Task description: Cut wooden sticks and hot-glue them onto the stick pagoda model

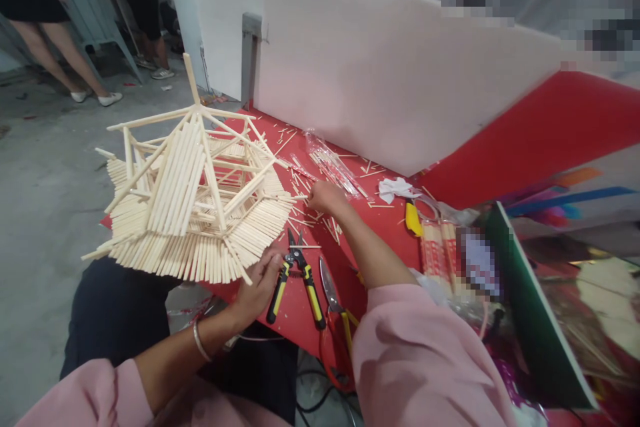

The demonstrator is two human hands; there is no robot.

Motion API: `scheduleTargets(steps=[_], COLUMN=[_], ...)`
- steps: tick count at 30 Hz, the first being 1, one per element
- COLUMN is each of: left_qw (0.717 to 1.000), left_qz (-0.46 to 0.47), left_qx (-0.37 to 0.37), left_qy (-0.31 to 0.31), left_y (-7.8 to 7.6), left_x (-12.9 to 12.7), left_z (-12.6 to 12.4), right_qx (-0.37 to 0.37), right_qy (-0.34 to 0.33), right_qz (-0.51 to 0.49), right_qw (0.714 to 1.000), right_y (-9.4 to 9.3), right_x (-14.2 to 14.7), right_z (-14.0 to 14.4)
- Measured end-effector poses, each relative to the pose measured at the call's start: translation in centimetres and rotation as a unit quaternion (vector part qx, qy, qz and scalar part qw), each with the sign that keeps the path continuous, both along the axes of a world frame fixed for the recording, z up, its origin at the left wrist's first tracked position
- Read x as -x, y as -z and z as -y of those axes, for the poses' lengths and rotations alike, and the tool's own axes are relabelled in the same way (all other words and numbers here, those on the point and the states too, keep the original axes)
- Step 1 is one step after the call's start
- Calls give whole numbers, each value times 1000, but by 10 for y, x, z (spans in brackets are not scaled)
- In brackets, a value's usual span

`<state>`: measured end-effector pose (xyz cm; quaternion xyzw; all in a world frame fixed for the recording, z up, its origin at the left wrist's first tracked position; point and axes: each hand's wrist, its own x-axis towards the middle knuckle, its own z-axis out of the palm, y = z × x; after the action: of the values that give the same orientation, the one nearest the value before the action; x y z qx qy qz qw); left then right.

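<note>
A stick roof [195, 200], built from pale wooden sticks with a spire on top, is steadied at its lower edge by the left hand [257, 287], whose fingers are spread apart and rest against the stick ends rather than clamped on anything. Just right of those fingers, yellow-handled cutters [297, 280] lie untouched on the red tabletop [390, 227], with a second pair of snips [333, 300] beside them. The right hand [325, 197] is stretched out over the loose sticks [315, 217] scattered beyond the roof, its fingers drawn together, apparently pinched on one stick, though the grip itself cannot be made out. The step in hand is judged to be the picking of a fresh stick for the roof. The next move would call for the stick to be lifted clear of the litter and laid against the open frame while the roof is kept from tipping.
</note>
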<state>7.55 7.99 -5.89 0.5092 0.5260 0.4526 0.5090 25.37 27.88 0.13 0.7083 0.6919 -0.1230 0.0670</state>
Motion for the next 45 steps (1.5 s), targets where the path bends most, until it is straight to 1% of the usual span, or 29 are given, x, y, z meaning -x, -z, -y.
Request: scheduleTargets(steps=[2,4,6,8,10,11,12,13,14,15,16,17,18,19,21,22,24,27,28,30,33,36,39,45], left_qw=[1000,999,992,975,952,943,943,954,968,977,975,967,964,963,963,962,961,960,959,959,960,963,971,982], left_qz=[-6,-21,-40,-53,-51,-41,-25,-5,37,95,153,199,226,243,258,264,272,277,277,276,267,241,203,172], left_qx=[-15,-50,-118,-212,-291,-311,-303,-260,-200,-121,-49,-9,8,5,-8,-15,-32,-51,-53,-51,-57,-76,-79,-36], left_qy=[-7,-7,2,30,78,110,136,150,149,147,154,157,143,120,79,64,39,1,-10,-29,-58,-91,-97,-75], left_y=[1,0,-4,-8,-15,-19,-26,-33,-42,-52,-63,-75,-87,-98,-118,-126,-136,-142,-142,-142,-142,-145,-149,-155], left_x=[0,-1,-1,-1,1,2,4,6,9,14,20,27,36,46,65,75,91,108,113,122,135,144,147,147], left_z=[-2,-4,-5,-2,10,20,30,42,53,63,70,75,77,77,72,69,66,63,61,54,36,17,7,6], right_qx=[-14,-27,-41,-57,-63,-64,-73,-66,-64,-54,-37,-22,-9,-2,-14,-28,-57,-101,-115,-143,-168,-161,-154,-137], right_qy=[11,17,13,-5,-31,-43,-32,-28,-29,-36,-41,-46,-51,-55,-57,-56,-62,-82,-88,-98,-114,-122,-126,-148], right_qz=[-11,-38,-83,-145,-208,-253,-362,-440,-486,-518,-543,-563,-580,-595,-617,-622,-620,-611,-602,-568,-508,-481,-469,-464], right_qw=[1000,999,996,988,976,964,929,895,871,853,838,825,813,802,785,781,780,781,786,805,837,853,861,863], right_y=[-1,-10,-26,-48,-70,-80,-89,-95,-101,-105,-108,-110,-112,-114,-118,-119,-122,-124,-124,-123,-121,-118,-115,-109], right_x=[2,-1,-6,-11,-12,-11,-8,-3,4,14,25,38,53,68,97,109,130,151,154,158,154,141,128,115], right_z=[5,13,26,49,81,100,120,140,160,178,195,208,218,224,229,228,222,215,214,215,219,225,229,235])
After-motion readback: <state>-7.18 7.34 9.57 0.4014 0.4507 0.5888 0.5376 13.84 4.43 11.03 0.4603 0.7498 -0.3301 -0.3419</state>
